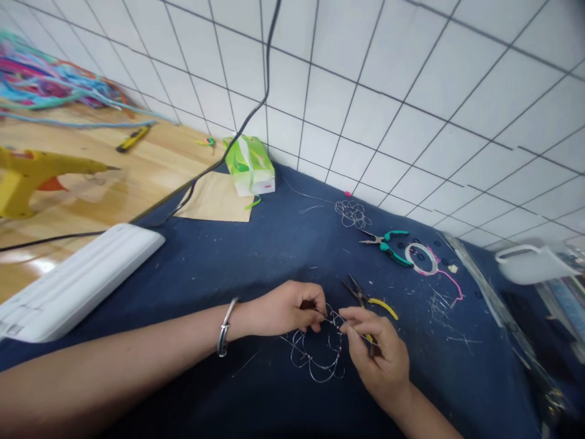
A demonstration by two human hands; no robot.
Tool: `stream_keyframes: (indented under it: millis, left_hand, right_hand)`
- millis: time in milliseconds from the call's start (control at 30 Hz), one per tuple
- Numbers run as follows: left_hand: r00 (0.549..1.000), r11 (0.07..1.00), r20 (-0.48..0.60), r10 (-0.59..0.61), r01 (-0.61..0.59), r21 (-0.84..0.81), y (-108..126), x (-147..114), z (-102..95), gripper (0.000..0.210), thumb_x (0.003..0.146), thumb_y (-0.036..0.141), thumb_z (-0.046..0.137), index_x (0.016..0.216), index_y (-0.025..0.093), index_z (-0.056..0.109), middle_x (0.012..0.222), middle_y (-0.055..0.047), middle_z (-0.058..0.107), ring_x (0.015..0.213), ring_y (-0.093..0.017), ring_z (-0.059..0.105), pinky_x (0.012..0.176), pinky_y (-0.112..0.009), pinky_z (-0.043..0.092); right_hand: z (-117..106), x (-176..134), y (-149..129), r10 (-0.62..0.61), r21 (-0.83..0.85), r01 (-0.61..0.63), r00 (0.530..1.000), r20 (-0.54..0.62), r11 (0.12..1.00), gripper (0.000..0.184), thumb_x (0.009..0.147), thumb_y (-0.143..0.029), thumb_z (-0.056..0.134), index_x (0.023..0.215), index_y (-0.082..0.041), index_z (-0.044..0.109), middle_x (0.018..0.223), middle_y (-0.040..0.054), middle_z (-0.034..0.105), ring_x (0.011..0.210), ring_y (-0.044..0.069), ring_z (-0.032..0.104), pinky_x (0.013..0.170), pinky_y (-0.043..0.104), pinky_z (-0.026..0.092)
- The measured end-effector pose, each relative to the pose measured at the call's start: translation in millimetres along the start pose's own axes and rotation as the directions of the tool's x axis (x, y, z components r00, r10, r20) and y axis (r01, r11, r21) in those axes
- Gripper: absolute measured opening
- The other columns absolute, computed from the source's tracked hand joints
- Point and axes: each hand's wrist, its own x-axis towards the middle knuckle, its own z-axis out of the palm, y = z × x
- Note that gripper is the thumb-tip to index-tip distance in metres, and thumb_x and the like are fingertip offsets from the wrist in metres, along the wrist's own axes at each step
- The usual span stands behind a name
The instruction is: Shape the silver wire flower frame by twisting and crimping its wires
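Note:
Between my hands is a ring of thin silvery wire bent into loops (322,367), with small pinkish beads along it. My left hand (297,310), a metal bangle (223,332) on its wrist, pinches the wire ring at its upper left. On the upper right side, my right hand (378,350) holds the wire between thumb and fingers. The ring's lower part hangs over the dark blue cloth (205,268). Just behind my right hand lie yellow-handled pliers (384,306), partly hidden by the fingers.
Teal-handled pliers (388,247), a white tape roll (421,259), a looped wire piece (353,213) and wire scraps (441,305) lie beyond. A white power strip (86,280), yellow glue gun (41,174) and tissue pack (251,164) stand left. A black cable (251,113) crosses the view.

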Motion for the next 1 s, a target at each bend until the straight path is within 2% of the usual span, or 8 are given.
stream_keyframes:
  millis: [167, 467, 667, 800, 1000]
  left_hand:
    - [1.000, 1.000, -0.006, 0.026, -0.026, -0.002, -1.2, -1.1, -1.7, 0.009, 0.076, 0.019, 0.051, 0.083, 0.016, 0.055, 0.072, -0.001, 0.063, 0.067, -0.013, 0.060, 0.054, -0.021, 0.045]
    - [0.999, 0.998, -0.011, 0.047, -0.047, -0.029, -4.5, -1.1, -4.5, 0.008, 0.075, 0.019, 0.051, 0.080, 0.016, 0.055, 0.069, -0.001, 0.063, 0.063, -0.011, 0.059, 0.052, -0.019, 0.044]
    - [0.999, 0.998, -0.043, 0.022, -0.025, -0.050, -1.6, -1.2, -4.2, 0.007, 0.075, 0.019, 0.051, 0.079, 0.016, 0.055, 0.067, 0.000, 0.062, 0.060, -0.011, 0.057, 0.052, -0.020, 0.044]
    - [0.998, 0.998, -0.049, 0.024, -0.027, -0.059, -0.1, -1.3, -4.9, 0.006, 0.074, 0.019, 0.052, 0.078, 0.016, 0.055, 0.067, 0.000, 0.061, 0.060, -0.011, 0.057, 0.053, -0.020, 0.044]
    - [0.998, 0.998, -0.055, 0.027, -0.031, -0.061, -1.2, -1.6, -5.3, 0.006, 0.074, 0.018, 0.051, 0.079, 0.016, 0.055, 0.067, 0.000, 0.062, 0.060, -0.011, 0.057, 0.052, -0.020, 0.044]
  right_hand:
    - [3.2, -1.0, -2.1, -0.050, 0.012, 0.049, 0.998, 0.040, 0.999, 0.021, 0.071, -0.003, 0.054, 0.082, -0.021, 0.048, 0.096, 0.0025, 0.062, 0.077, 0.013, 0.062, 0.069, 0.028, 0.051]
    - [2.7, 1.9, -1.6, -0.153, -0.008, 0.154, 0.983, 0.101, 0.988, 0.026, 0.070, 0.001, 0.054, 0.086, -0.019, 0.052, 0.091, 0.0033, 0.063, 0.083, 0.015, 0.060, 0.073, 0.031, 0.050]
    - [2.5, 3.8, -11.1, -0.210, 0.005, 0.210, 0.975, 0.075, 0.978, 0.031, 0.068, 0.004, 0.054, 0.091, -0.017, 0.053, 0.089, 0.0051, 0.061, 0.082, 0.015, 0.060, 0.072, 0.033, 0.051]
    - [5.8, 3.9, -16.0, -0.252, 0.006, 0.253, 0.963, 0.099, 0.967, 0.033, 0.068, 0.005, 0.053, 0.093, -0.016, 0.052, 0.089, 0.0066, 0.060, 0.083, 0.016, 0.060, 0.070, 0.031, 0.053]
    - [8.9, 6.8, -13.0, -0.238, -0.001, 0.240, 0.966, 0.099, 0.971, 0.029, 0.069, 0.005, 0.053, 0.089, -0.017, 0.051, 0.084, 0.0054, 0.059, 0.081, 0.015, 0.059, 0.070, 0.032, 0.052]
